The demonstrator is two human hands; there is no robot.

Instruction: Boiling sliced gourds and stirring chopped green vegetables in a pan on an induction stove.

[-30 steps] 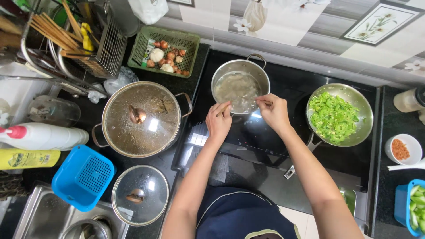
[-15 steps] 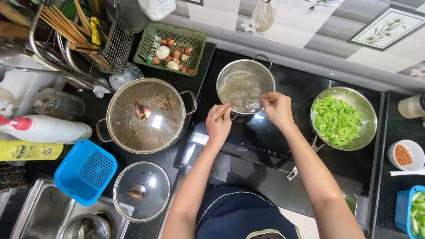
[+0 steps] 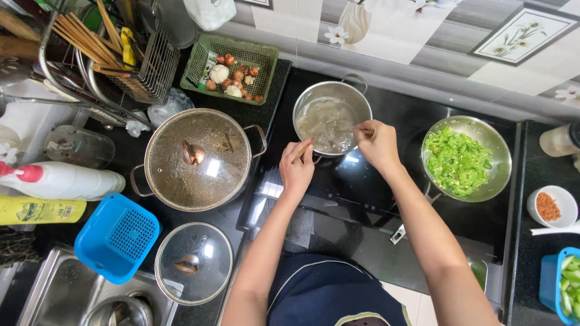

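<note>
A small steel pot [image 3: 307,101] with pale, greyish food stands on the black cooktop [image 3: 356,193]. Both my hands are at its near rim. My left hand [image 3: 296,172] is just outside the rim, fingers closed on a thin wooden stick [image 3: 301,150] that points toward the pot. My right hand [image 3: 376,143] is over the rim's right side and pinches another thin stick [image 3: 361,128] that reaches over the food. To the right sits a steel pan [image 3: 492,136] of chopped green vegetables.
A large lidded pot [image 3: 196,158], a loose glass lid [image 3: 193,262] and a blue basket [image 3: 118,237] are to the left. A green basket [image 3: 266,57] of garlic and shallots is behind. Bottles [image 3: 66,183], a utensil rack [image 3: 103,48], a sink [image 3: 54,290] and a small white bowl [image 3: 565,196] are nearby.
Both hands stay at the small pot's near rim. My left hand has drawn back slightly from the rim, and the view has shifted a little.
</note>
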